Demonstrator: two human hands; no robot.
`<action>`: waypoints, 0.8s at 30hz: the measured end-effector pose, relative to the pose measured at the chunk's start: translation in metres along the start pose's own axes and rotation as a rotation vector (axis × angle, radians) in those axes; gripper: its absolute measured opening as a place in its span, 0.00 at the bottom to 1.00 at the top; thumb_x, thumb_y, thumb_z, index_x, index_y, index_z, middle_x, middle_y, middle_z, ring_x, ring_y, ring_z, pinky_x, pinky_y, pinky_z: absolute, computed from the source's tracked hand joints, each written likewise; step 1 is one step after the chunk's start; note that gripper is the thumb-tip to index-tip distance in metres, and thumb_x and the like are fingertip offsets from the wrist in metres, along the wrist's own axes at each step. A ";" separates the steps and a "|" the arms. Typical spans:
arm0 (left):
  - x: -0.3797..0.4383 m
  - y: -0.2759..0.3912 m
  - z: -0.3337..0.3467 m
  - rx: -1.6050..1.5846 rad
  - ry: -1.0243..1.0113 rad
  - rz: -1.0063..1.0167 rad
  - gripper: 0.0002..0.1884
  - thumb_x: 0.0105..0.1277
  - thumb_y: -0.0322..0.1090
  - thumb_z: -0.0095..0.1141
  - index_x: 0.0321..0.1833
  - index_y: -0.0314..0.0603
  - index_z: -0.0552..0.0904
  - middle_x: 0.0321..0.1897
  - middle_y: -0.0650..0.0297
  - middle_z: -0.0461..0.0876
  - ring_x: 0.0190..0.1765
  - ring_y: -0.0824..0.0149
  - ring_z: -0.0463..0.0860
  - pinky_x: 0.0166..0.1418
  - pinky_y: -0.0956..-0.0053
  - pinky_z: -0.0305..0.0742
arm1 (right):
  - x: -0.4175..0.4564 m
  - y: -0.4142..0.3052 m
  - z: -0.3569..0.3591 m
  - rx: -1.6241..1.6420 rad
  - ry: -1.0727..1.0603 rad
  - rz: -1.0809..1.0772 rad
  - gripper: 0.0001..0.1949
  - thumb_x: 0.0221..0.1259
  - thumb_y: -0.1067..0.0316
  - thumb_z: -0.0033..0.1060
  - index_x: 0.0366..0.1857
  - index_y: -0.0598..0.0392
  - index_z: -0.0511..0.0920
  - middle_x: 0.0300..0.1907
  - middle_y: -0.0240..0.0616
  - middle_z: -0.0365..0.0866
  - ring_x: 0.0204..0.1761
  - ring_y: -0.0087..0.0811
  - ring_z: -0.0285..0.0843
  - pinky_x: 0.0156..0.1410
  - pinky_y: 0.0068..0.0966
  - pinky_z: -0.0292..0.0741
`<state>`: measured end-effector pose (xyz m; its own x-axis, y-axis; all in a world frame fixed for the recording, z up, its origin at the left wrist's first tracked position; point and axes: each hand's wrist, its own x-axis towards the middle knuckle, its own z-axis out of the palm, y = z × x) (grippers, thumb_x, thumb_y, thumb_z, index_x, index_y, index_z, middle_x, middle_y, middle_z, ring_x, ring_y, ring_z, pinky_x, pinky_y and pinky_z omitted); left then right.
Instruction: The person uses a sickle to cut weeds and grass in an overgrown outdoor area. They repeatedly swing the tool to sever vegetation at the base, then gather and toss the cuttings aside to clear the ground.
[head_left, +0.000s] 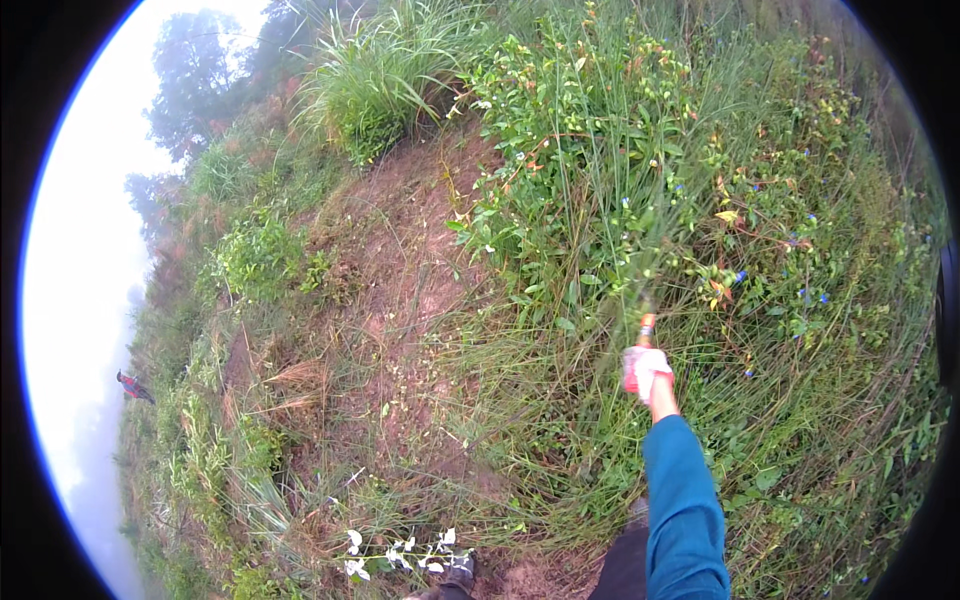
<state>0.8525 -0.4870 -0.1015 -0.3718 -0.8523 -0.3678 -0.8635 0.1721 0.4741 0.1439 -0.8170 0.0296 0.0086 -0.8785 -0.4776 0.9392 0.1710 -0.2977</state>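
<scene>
My right hand (646, 371), in a white and red glove, grips a hand tool by its orange handle (646, 324). The tool's far end is blurred among the grass, so its shape cannot be told. Just beyond it stand tall green grass stems and a dense leafy bush (555, 180). Cut or flattened grass (555, 405) lies to the left of the hand. A blue sleeve (682, 495) covers my right forearm. My left hand is out of view.
A reddish bare-earth strip (420, 277) runs up the slope. Blue-flowered weeds (806, 292) grow at right. A grass clump (382, 75) stands uphill. Pale leaves (397, 555) rise near my shoe (459, 574). Another person (135, 386) is far left, against fog.
</scene>
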 end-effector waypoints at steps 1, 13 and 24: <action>-0.002 0.000 0.001 0.018 0.035 0.024 0.09 0.66 0.41 0.53 0.31 0.46 0.80 0.24 0.61 0.82 0.26 0.63 0.82 0.31 0.68 0.77 | 0.009 0.037 0.011 0.016 -0.024 0.082 0.11 0.61 0.60 0.44 0.19 0.43 0.65 0.13 0.22 0.58 0.12 0.24 0.56 0.17 0.24 0.57; 0.174 0.212 -0.148 -0.547 -0.015 -0.274 0.53 0.50 0.58 0.66 0.70 0.24 0.58 0.64 0.38 0.69 0.68 0.49 0.69 0.70 0.67 0.63 | -0.175 0.264 0.039 -0.648 0.442 0.081 0.05 0.60 0.71 0.56 0.26 0.57 0.75 0.17 0.30 0.70 0.15 0.26 0.67 0.19 0.26 0.66; 0.368 0.407 -0.139 -0.151 -0.033 -0.069 0.69 0.41 0.58 0.74 0.75 0.28 0.40 0.73 0.36 0.48 0.75 0.44 0.52 0.76 0.68 0.54 | -0.221 0.253 -0.009 -0.729 0.534 0.087 0.06 0.63 0.68 0.52 0.27 0.51 0.71 0.18 0.26 0.67 0.17 0.26 0.66 0.19 0.27 0.61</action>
<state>0.4115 -0.7990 0.0672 -0.3266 -0.8426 -0.4281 -0.8270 0.0355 0.5611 0.3766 -0.5761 0.0526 -0.2614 -0.5563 -0.7888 0.4913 0.6268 -0.6048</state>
